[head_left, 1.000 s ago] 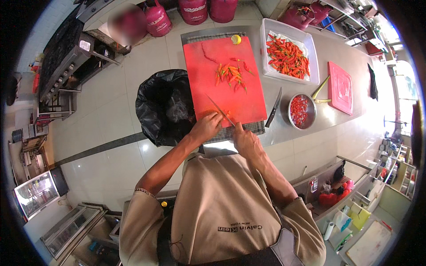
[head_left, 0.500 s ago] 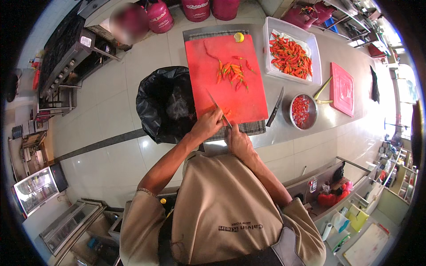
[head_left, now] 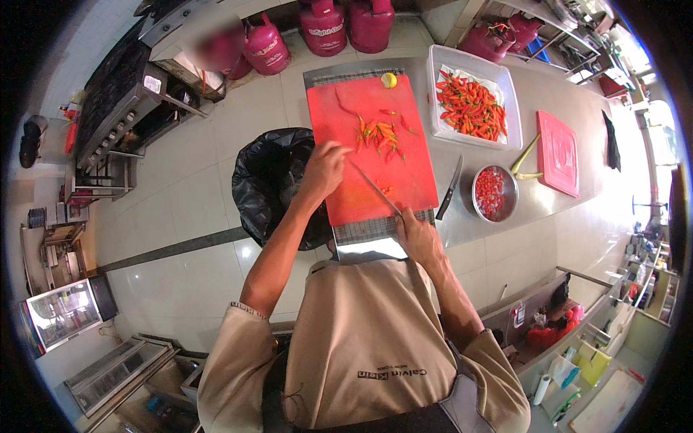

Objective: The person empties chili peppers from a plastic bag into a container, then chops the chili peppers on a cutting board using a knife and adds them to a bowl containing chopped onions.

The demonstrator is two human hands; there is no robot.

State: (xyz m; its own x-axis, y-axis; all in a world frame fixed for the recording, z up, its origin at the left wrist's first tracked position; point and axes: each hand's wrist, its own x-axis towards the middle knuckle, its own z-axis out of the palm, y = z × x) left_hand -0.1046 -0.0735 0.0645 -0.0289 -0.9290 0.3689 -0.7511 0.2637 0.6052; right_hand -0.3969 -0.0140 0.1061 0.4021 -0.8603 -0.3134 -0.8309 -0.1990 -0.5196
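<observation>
clock = red board's centre. right hand at 5, closed round the long thin knife; handle hidden in the fist, blade slanting up-left over the board. chopped chili bits at 6, small, orange-red, mostly too tiny to separate. left hand at 8, fingers bunched near the blade tip; can't tell if it's pinching anything. whole chilies loosely piled mid-board, slim, pointed, glossy, red to orange. red cutting board flat, matt, on checked cloth. black bin liner at 9, crinkled plastic, partly behind left forearm, inside too dark to read. black-handled knife and round steel bowl of cut chilies at 4. translucent plastic tub at 2, more whole chilies inside.
</observation>
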